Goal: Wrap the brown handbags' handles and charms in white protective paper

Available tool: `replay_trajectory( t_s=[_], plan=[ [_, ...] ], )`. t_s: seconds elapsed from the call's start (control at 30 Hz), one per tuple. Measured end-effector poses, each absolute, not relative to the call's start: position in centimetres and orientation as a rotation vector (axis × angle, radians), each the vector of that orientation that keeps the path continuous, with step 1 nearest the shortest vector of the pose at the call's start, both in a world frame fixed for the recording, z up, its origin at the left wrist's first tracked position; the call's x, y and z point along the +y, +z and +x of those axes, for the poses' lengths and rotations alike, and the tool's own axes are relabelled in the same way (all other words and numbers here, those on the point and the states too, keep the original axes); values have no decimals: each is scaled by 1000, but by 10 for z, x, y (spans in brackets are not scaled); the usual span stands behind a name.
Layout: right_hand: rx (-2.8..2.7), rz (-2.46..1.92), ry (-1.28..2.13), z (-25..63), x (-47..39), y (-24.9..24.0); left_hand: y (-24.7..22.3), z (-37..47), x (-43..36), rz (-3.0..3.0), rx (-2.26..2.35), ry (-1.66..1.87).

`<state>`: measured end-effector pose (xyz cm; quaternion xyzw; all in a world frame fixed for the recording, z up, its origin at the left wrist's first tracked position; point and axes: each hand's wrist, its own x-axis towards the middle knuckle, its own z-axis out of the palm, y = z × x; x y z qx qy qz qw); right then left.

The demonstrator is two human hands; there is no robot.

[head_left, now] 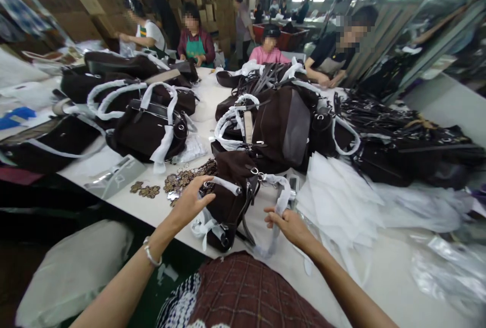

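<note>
A dark brown handbag (pixel 228 181) lies tilted at the table's near edge, its handles and strap wrapped in white material. My left hand (pixel 193 199) is at the bag's left side, thumb and forefinger apart beside the end of a wrapped handle (pixel 226 185); its other fingers are partly hidden. My right hand (pixel 290 224) has its fingers curled round a white-wrapped strap (pixel 283 194), which hangs from a metal ring (pixel 261 176) on the bag. Left of the bag lies a pile of brown flower-shaped tags (pixel 182 180), with a few more (pixel 145 190) apart from it.
More brown handbags (pixel 152 125) with wrapped handles crowd the table, and a large one (pixel 279 125) stands behind mine. White sheets (pixel 337 201) are stacked at right, near clear plastic bags (pixel 448 267). Dark straps (pixel 402 125) are heaped farther right. Several people work across the table.
</note>
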<state>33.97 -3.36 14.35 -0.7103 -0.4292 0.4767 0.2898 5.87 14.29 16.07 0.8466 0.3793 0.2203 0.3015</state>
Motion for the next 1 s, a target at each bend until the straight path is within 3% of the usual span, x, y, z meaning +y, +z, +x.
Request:
replay_trajectory(
  t_s=[0.17, 0.33, 0.57, 0.77, 1.0],
  plan=[
    [-1154, -1957, 1237, 317, -28, 144, 141, 69, 134, 2366, 945, 694],
    [-888, -2056, 1228, 328, -40, 147, 102, 29, 139, 2327, 1191, 737],
    [-584, -1980, 1335, 321, -55, 129, 25, -18, 142, 1581, 1447, 332],
    [-512, -2115, 1305, 325, -58, 117, 29, -13, 132, 1305, 1160, 452],
    [-548, -2146, 1406, 312, -65, 109, 26, -25, 121, 1038, 1142, 376]
  ],
)
